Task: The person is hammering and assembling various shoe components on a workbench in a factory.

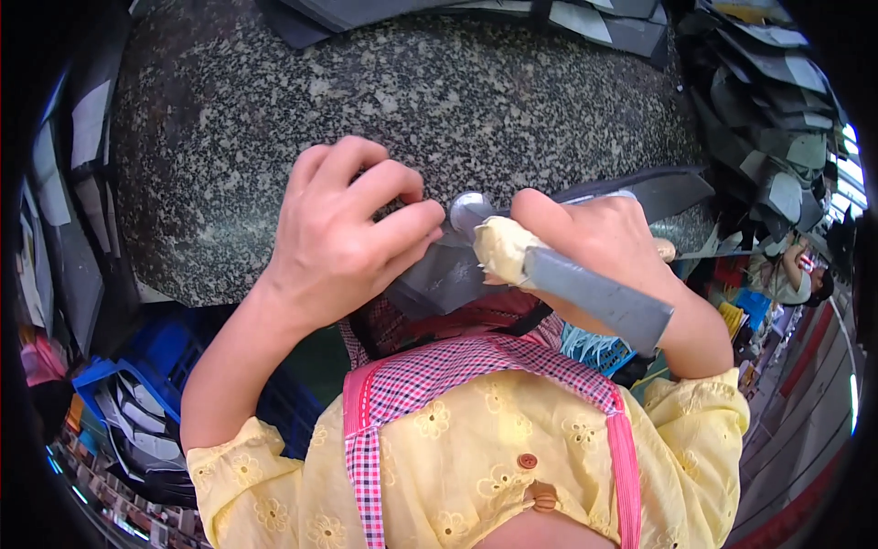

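My right hand (594, 233) is closed round the handle of a hammer (599, 297). Its head has a round shiny face at one end, a long flat grey blade at the other, and cream wrapping between. The hammer's face is beside my left fingertips, above the near edge of the stone slab (512, 110). My left hand (352, 215) is curled, thumb and fingers pinched at the edge of a dark grey sheet piece (444, 274), perhaps leather. That piece hangs over the slab's near edge. Another dark piece (672, 194) lies under and beyond my right hand.
Stacks of dark grey pieces (777, 119) stand along the right side, with more (73, 210) at the left and along the far edge. A blue crate (133, 384) of pieces is at the lower left. Another person (791, 274) is at the far right.
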Available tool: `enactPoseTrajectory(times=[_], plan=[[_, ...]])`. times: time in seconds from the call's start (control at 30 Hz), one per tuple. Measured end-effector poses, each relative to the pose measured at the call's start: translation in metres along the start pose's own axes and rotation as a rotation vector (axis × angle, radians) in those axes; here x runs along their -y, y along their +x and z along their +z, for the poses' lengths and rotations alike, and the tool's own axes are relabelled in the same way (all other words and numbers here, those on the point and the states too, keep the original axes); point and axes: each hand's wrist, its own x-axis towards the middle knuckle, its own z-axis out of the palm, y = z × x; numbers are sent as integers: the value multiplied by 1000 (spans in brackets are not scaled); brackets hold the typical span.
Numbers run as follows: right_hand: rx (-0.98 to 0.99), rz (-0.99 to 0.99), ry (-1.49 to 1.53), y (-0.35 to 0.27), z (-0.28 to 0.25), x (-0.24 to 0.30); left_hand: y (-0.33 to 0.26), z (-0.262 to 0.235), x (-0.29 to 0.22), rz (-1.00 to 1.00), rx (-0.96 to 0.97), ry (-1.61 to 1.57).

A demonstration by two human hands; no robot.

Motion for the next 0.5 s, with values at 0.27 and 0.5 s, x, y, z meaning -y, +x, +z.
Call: enactPoseTrajectory(times=[0.27, 0.5], plan=[[-192, 102, 138, -8, 16, 5, -24, 15, -30, -270, -169, 79], [-378, 82, 138, -4, 10, 1, -24, 17, -30, -264, -178, 73]])
